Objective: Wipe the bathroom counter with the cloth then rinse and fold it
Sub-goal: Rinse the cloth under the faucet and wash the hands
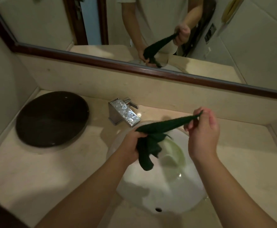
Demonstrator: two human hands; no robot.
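Note:
A dark green cloth (160, 125) is stretched over the white sink basin (159, 191). My left hand (131, 145) grips its bunched lower part, and a loose end hangs down below that hand. My right hand (203, 129) pinches the upper corner, held higher and to the right. The beige stone counter (44, 170) surrounds the basin. A chrome tap (124, 115) stands behind the sink, just left of the cloth, spotted with water drops.
A round dark lid or plate (52, 119) lies on the counter at the left. A wood-framed mirror (151, 69) runs along the back wall and reflects both hands and the cloth. A pale green item (174, 153) sits in the basin near the drain.

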